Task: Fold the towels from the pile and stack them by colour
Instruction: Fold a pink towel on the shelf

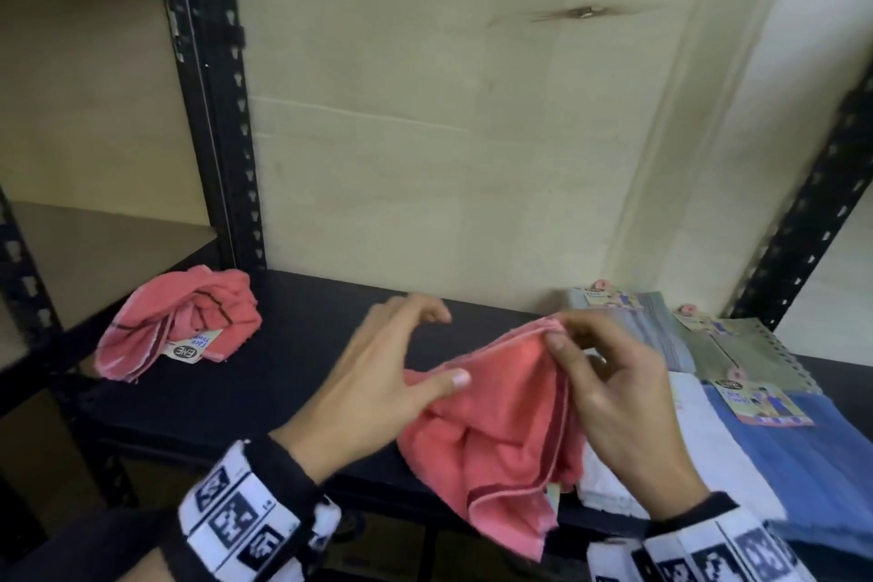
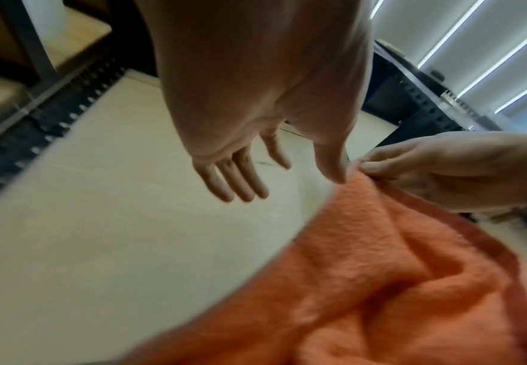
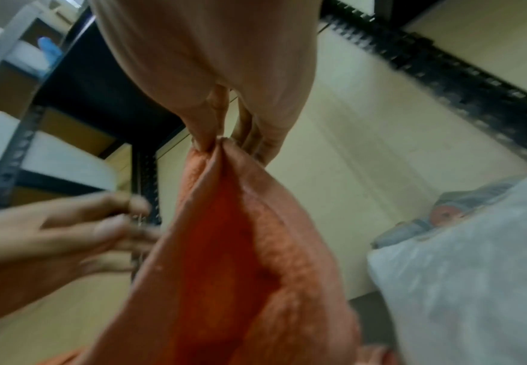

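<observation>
Folding a pink towel [image 1: 500, 430] above the front edge of the dark shelf [image 1: 302, 336]. The right hand [image 1: 614, 397] pinches two hem corners together between thumb and fingertips at the top of the cloth, so the rest hangs doubled and the edges line up under their own weight. The left hand [image 1: 378, 373] is released, fingers spread and relaxed, its thumb lying against the towel's left side; it appears placed to slide along the fold and catch the opposite corner. Towards the shelf's right end lie flat towels, white [image 1: 708, 430], blue [image 1: 803, 463] and grey [image 1: 652, 326], some with paper tags, apparently sorted by colour. A second pink towel [image 1: 184, 326], crumpled, sits near the back left corner, unfolded.
</observation>
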